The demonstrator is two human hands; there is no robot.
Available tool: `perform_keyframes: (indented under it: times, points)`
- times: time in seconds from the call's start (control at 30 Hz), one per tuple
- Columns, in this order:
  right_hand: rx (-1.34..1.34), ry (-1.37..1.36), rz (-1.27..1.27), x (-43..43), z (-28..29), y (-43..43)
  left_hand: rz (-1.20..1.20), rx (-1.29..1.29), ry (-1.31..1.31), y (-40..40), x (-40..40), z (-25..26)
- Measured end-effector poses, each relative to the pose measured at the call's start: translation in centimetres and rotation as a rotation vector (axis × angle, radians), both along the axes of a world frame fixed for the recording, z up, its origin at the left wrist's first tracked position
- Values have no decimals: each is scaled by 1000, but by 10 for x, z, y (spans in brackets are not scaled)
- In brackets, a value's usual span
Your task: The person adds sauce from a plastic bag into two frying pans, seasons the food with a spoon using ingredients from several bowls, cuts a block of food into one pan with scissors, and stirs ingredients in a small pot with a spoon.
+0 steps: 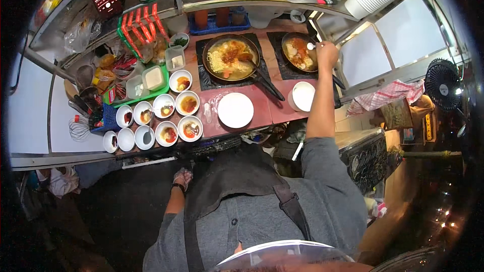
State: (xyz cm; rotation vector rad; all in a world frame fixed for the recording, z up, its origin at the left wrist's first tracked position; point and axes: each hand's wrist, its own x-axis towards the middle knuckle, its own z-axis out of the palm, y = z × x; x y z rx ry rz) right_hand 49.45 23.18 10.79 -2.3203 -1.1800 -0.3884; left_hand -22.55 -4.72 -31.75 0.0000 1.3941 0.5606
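Note:
My right hand (327,54) is held over the right edge of the smaller frying pan (283,54). It grips a small white spoon (311,46), its bowl above the red-and-yellow broth. To the left, a larger frying pan (204,62) holds broth with a block of noodles (217,62) and reddish sauce. A dark ladle or spoon (246,57) rests in it. My left hand (184,177), in a clear plastic glove, hangs low beside my apron, away from the counter; its fingers look curled, and whether it holds anything is hard to see.
Several white bowls (188,104) with sauces and seasonings line the counter's left. A round white bowl (235,110) and a white tub (303,96) stand in front of the pans. Black pan handles (274,89) reach towards me. A shelf edge (261,4) runs above the stoves.

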Motion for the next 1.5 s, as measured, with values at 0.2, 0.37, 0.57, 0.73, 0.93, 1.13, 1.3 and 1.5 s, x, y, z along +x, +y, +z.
perform_keyframes:
  times: [0.2,0.37,0.57,0.73,0.93,1.13,1.3,1.5]
  points:
    - [155,229,501,-131,3,27,47,-50,8,-21,-2,-8]
    - [29,475,1083,-339,-18,55,130,31,-181,-52,-53,-19]
    - [131,251,1330,-454,-80,108,201,-110,172,-49,-60,-2]
    - [17,189,1281,-469,-99,123,303,-120,87,-83,-72,-10]
    - [-55,660,946,-440,-96,124,-10,-2,182,-109,-69,-35]
    - [197,998,681,-370,-69,102,93,-101,133,-72,-52,-13]
    - [378,865,483,-219,-52,83,21,-89,138,-20,-26,-5]
    - [364,464,26,-40,-23,19,-38,-82,136,9,4,0]
